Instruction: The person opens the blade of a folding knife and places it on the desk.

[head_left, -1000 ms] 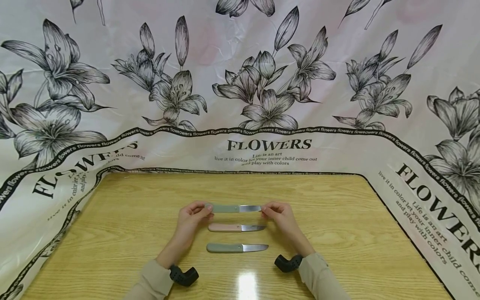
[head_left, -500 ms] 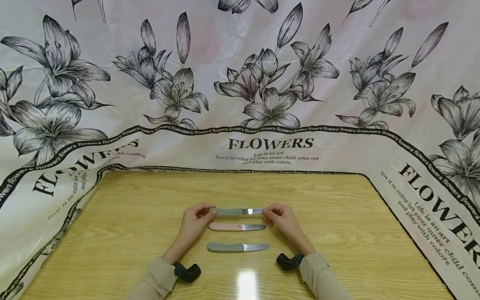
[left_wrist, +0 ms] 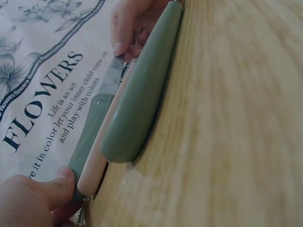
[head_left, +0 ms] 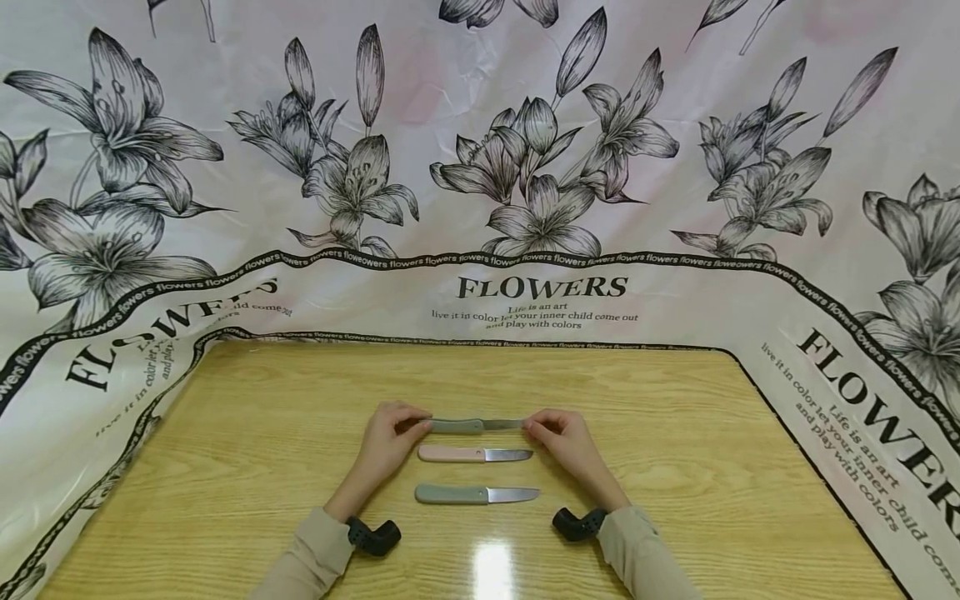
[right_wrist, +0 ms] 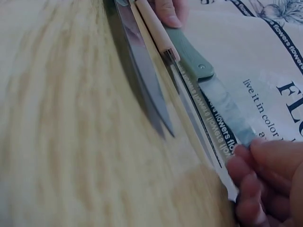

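The far green-handled knife (head_left: 455, 426) is held at both ends. My left hand (head_left: 392, 433) pinches the butt of its handle between thumb and fingers. My right hand (head_left: 558, 433) pinches the tip of its blade, as the right wrist view also shows with the thumb on the blade (right_wrist: 232, 111). The blade now looks narrow from above, tilted toward its edge. Just nearer lies a pink-handled knife (head_left: 452, 454) on the table, blade pointing right. Nearest lies another green-handled knife (head_left: 451, 495), parallel to it; its handle (left_wrist: 142, 94) looms large in the left wrist view.
The knives lie on a wood-grain table (head_left: 262, 450). A white cloth with flower prints (head_left: 540, 208) and lettering stands up behind the table and along its sides. Black curved devices (head_left: 375, 537) sit at both wrists. A bright reflection shows on the front of the table.
The held green-handled knife has come slightly nearer to the pink-handled one and moved a little right. It has also turned about its length, so its blade shows less face. The other knives stay put.
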Tool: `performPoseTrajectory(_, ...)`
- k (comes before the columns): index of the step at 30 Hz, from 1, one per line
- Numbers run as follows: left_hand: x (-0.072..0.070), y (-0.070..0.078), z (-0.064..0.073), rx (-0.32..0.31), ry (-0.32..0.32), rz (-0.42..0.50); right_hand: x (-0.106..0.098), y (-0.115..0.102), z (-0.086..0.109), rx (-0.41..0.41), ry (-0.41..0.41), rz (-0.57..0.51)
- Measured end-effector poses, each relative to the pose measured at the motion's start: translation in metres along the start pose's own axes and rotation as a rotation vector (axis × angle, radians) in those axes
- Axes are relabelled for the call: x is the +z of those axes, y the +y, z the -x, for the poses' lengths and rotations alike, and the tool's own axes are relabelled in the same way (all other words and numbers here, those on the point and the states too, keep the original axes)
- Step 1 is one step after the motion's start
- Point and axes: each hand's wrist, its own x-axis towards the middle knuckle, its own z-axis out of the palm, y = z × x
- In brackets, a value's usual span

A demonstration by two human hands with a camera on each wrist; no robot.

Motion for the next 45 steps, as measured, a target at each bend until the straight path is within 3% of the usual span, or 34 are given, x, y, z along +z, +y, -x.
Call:
performPoseTrajectory(12,0.001,0.003,-0.002,0.031,-0.046,-0.065,0.008,-0.006,0.000,0.060,0.133,0.169)
performPoseTrajectory(21,0.003,0.000,-0.005,0.095,-0.054,-0.133,0.011,-0.006,0.003,0.048,0.191,0.161)
performPoseTrajectory(30,0.003,-0.003,-0.006,0.111,-0.055,-0.124,0.009,0.000,0.001,-0.078,0.123,0.166)
performPoseTrajectory(45,0.002,-0.004,-0.008,0.076,-0.038,-0.075,0.009,-0.004,0.001,-0.086,0.107,0.196)
